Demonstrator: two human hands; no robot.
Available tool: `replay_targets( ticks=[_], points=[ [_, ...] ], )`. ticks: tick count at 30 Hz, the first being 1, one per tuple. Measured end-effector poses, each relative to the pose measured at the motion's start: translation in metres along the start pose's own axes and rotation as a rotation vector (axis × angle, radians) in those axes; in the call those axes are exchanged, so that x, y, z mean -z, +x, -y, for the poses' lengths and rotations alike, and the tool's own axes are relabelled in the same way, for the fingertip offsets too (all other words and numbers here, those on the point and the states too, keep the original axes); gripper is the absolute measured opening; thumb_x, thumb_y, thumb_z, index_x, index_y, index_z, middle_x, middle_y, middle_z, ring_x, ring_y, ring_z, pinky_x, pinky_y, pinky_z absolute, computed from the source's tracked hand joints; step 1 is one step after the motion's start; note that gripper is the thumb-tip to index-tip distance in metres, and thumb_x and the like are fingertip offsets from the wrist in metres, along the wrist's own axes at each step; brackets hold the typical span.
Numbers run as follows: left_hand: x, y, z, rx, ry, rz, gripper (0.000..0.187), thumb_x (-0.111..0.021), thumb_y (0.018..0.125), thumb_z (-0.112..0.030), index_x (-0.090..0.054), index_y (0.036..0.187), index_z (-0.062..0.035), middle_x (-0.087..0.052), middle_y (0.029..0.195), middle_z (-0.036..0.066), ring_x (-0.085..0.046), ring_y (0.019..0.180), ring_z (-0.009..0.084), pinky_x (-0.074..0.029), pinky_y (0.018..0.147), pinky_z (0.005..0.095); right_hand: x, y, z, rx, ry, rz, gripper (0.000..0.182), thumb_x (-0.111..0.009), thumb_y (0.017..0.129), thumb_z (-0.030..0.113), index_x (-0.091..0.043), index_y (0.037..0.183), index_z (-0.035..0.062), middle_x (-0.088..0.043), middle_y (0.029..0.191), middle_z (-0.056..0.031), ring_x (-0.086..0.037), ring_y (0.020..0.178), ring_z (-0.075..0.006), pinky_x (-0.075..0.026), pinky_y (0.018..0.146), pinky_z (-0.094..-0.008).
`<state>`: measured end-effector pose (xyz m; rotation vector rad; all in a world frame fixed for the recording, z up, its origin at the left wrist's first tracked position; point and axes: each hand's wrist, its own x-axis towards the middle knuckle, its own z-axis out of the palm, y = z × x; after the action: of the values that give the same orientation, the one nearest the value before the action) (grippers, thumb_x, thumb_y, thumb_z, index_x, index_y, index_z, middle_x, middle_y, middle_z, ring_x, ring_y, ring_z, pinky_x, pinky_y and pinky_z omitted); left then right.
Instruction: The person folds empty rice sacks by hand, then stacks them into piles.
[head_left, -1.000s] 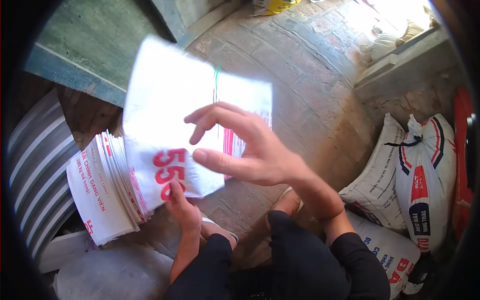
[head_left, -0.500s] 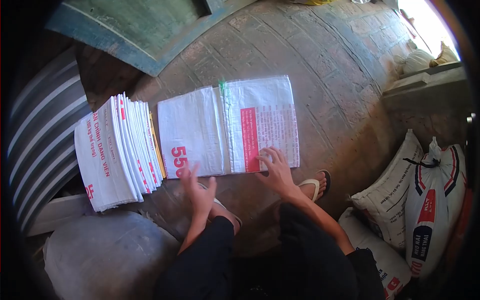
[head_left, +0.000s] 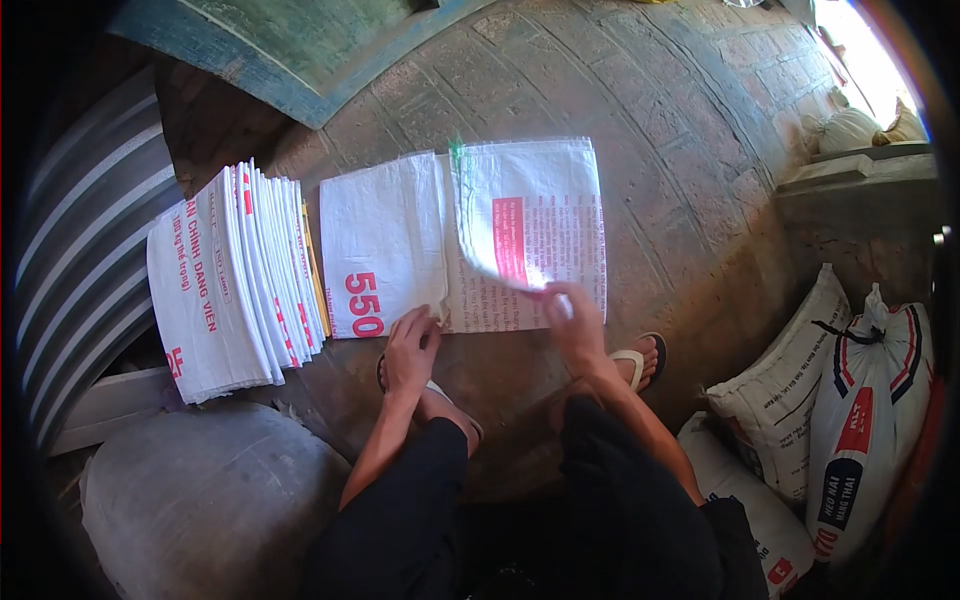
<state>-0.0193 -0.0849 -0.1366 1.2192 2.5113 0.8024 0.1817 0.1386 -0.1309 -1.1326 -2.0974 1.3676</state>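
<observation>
A white printed sack [head_left: 385, 220] lies folded flat on the brick floor, with a red "550" on its left part. My right hand [head_left: 575, 325] pinches the near edge of its right flap [head_left: 520, 190], whose lower left corner is lifted and curled. My left hand [head_left: 408, 350] rests at the sack's near edge, close to the middle fold, fingers bent together; whether they grip the edge is hard to see. To the left leans a stack of folded white sacks [head_left: 235, 285].
Full sacks [head_left: 780, 380] and a tied one [head_left: 865, 420] stand at the right. A rounded grey object [head_left: 205, 500] is at lower left, beside corrugated metal [head_left: 95, 270]. A blue-green wooden panel [head_left: 300, 50] is at the top. My sandalled feet flank the near floor.
My right hand has taken the near edge of the right flap and lifted its corner. My left hand has moved right and down onto the sack's near edge, its fingers closing.
</observation>
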Motion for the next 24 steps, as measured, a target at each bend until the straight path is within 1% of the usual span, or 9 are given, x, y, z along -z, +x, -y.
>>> replay_targets(
  ticks=[3,5,7,8,11,16,18,21,24],
  points=[
    [0.009,-0.004,0.009,0.287,-0.238,-0.143,0.026,-0.058,0.099,-0.018,-0.058,0.119,-0.0007,-0.062,0.116,0.018,-0.063,0.1,0.0274,-0.051,0.085,0.0373,0.027,0.016,-0.001,-0.185,0.296,-0.384,0.017,-0.058,0.1,0.022,-0.062,0.106,0.0067,-0.061,0.101,-0.0075,-0.055,0.096,-0.0154,-0.044,0.081,-0.0304],
    [0.026,-0.002,0.004,0.236,-0.244,-0.457,0.03,-0.046,0.106,-0.02,-0.049,0.123,0.0042,-0.057,0.113,0.018,-0.057,0.102,0.0253,-0.047,0.09,0.0383,0.059,0.031,-0.033,-0.152,0.327,-0.627,0.025,-0.049,0.105,0.026,-0.056,0.113,0.0033,-0.057,0.099,-0.0038,-0.048,0.09,-0.01,-0.041,0.078,-0.0291],
    [0.051,0.009,-0.004,0.266,-0.287,-0.764,0.029,-0.041,0.107,-0.019,-0.046,0.121,0.0066,-0.052,0.114,0.019,-0.052,0.106,0.0246,-0.043,0.095,0.0381,0.1,0.043,-0.062,-0.26,0.508,-0.82,0.031,-0.046,0.105,0.028,-0.055,0.116,0.0012,-0.058,0.104,-0.0059,-0.051,0.093,-0.0137,-0.043,0.082,-0.0312],
    [0.067,0.015,0.0,0.171,-0.148,-0.9,0.026,-0.04,0.108,-0.019,-0.044,0.117,0.0047,-0.052,0.105,0.016,-0.052,0.095,0.0233,-0.045,0.087,0.0379,0.121,0.047,-0.085,-0.265,0.52,-0.888,0.033,-0.045,0.104,0.029,-0.055,0.119,0.0008,-0.058,0.108,-0.0083,-0.054,0.096,-0.0167,-0.044,0.086,-0.0333],
    [0.106,0.027,-0.004,0.302,-0.458,-1.225,0.039,-0.039,0.109,-0.026,-0.043,0.125,0.0086,-0.053,0.12,0.023,-0.054,0.107,0.0252,-0.045,0.095,0.039,0.176,0.054,-0.114,-0.418,0.812,-1.088,0.041,-0.044,0.102,0.03,-0.054,0.127,-0.0017,-0.06,0.123,-0.0159,-0.06,0.111,-0.0284,-0.046,0.1,-0.0405],
    [0.147,0.043,-0.028,0.463,-0.691,-1.429,0.043,-0.045,0.106,-0.027,-0.043,0.132,0.0082,-0.051,0.131,0.024,-0.055,0.116,0.0284,-0.044,0.101,0.0408,0.225,0.038,-0.181,-0.447,1.01,-1.06,0.046,-0.047,0.099,0.029,-0.052,0.132,-0.0033,-0.058,0.134,-0.0182,-0.059,0.121,-0.0329,-0.048,0.104,-0.0449],
    [0.144,0.039,-0.018,0.452,-0.756,-1.297,0.044,-0.049,0.104,-0.024,-0.042,0.134,0.0078,-0.051,0.132,0.023,-0.054,0.118,0.0287,-0.044,0.102,0.0413,0.223,0.027,-0.168,-0.518,1.02,-1.016,0.043,-0.055,0.095,0.02,-0.052,0.131,-0.0025,-0.056,0.135,-0.018,-0.057,0.122,-0.032,-0.049,0.103,-0.0433],
    [0.129,0.034,-0.026,0.454,-0.732,-1.105,0.044,-0.057,0.1,-0.009,-0.043,0.14,0.0025,-0.052,0.136,0.02,-0.054,0.121,0.027,-0.044,0.103,0.0391,0.186,0.032,-0.096,-0.576,0.502,-1.397,0.039,-0.06,0.091,0.009,-0.053,0.129,-0.0021,-0.056,0.135,-0.0172,-0.052,0.128,-0.0321,-0.042,0.109,-0.0452],
    [0.108,0.024,-0.013,0.304,-0.45,-0.834,0.044,-0.059,0.098,-0.004,-0.046,0.14,0.0015,-0.049,0.141,0.015,-0.05,0.125,0.0229,-0.042,0.105,0.0376,0.161,0.01,-0.074,0.089,-0.484,-0.937,0.053,-0.07,0.083,0.002,-0.051,0.132,-0.001,-0.054,0.137,-0.0178,-0.046,0.133,-0.0373,-0.037,0.112,-0.0463]
  ],
)
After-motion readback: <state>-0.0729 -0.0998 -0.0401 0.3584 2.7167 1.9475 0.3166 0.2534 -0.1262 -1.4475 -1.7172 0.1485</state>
